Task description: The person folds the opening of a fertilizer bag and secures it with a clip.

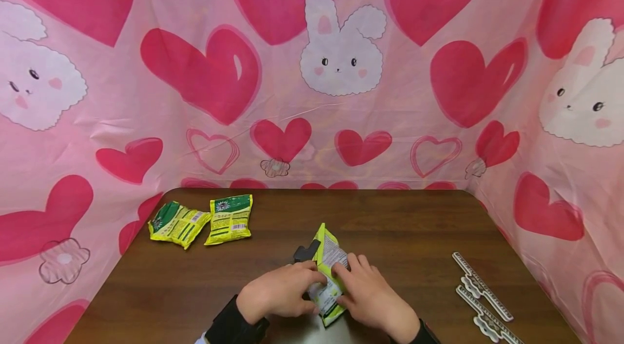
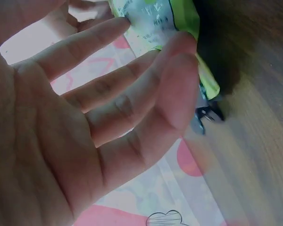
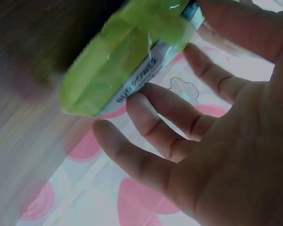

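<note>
Packets number three: two green-yellow packets (image 1: 202, 221) lie at the table's (image 1: 414, 225) far left corner, a third packet (image 1: 329, 279) near the front edge, pinched between left hand (image 1: 280, 292) and right hand (image 1: 372, 295). Two white clips (image 1: 482, 295) lie right. Heart-printed cloth (image 1: 219, 73) surrounds.

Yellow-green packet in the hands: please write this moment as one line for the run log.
left hand: holds packet | right hand: holds packet | black clip: at packet | two packets: far left | white strips: right
</note>
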`<state>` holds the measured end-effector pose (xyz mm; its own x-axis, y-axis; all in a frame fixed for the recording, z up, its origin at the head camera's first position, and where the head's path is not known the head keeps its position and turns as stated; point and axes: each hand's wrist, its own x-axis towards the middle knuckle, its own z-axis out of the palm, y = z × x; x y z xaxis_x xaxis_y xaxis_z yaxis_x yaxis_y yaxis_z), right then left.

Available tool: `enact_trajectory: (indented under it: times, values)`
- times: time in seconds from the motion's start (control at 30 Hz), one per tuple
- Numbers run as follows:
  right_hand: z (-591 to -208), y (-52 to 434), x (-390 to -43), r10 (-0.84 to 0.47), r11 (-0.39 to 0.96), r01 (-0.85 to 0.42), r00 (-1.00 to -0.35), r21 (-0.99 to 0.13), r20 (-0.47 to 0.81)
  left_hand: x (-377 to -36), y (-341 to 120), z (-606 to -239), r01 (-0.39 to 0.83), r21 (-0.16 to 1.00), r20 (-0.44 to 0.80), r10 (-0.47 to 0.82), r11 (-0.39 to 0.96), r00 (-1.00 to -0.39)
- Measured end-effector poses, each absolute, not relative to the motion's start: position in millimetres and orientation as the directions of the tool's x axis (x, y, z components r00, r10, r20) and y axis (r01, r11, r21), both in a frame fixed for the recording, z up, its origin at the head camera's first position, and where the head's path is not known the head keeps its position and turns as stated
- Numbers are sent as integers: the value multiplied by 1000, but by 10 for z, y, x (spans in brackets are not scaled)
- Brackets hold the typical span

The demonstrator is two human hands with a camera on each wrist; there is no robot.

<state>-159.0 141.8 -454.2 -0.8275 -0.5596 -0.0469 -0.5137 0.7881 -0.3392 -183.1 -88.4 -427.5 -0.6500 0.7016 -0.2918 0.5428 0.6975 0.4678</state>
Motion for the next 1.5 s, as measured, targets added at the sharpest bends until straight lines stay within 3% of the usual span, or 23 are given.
enact_trajectory:
  times: [0.3, 0.63, 1.17, 1.33, 1.5]
  values:
    - [-4524, 1402, -1569, -576, 763, -515, -816, -390, -52, -1839, -887, -4263, 543, 472, -277, 702, 694, -656]
    - [-4547, 1367, -1573, -508, 805, -428, -855, -411, -106, -1822, -884, -4223, 559, 479, -278, 721, 677, -635]
    - [-4595, 1350, -1610, -423, 868, -401, -906, -293, -15, -1807, -876, -4255, 573, 501, -295, 750, 649, -592]
    - [-4526, 1360, -1568, -462, 862, -441, -886, -250, -29, -1804, -878, -4277, 578, 471, -311, 738, 666, -598]
    - [-4434, 1363, -1510, -566, 801, -533, -823, -271, -55, -1808, -884, -4266, 559, 471, -329, 724, 682, -606]
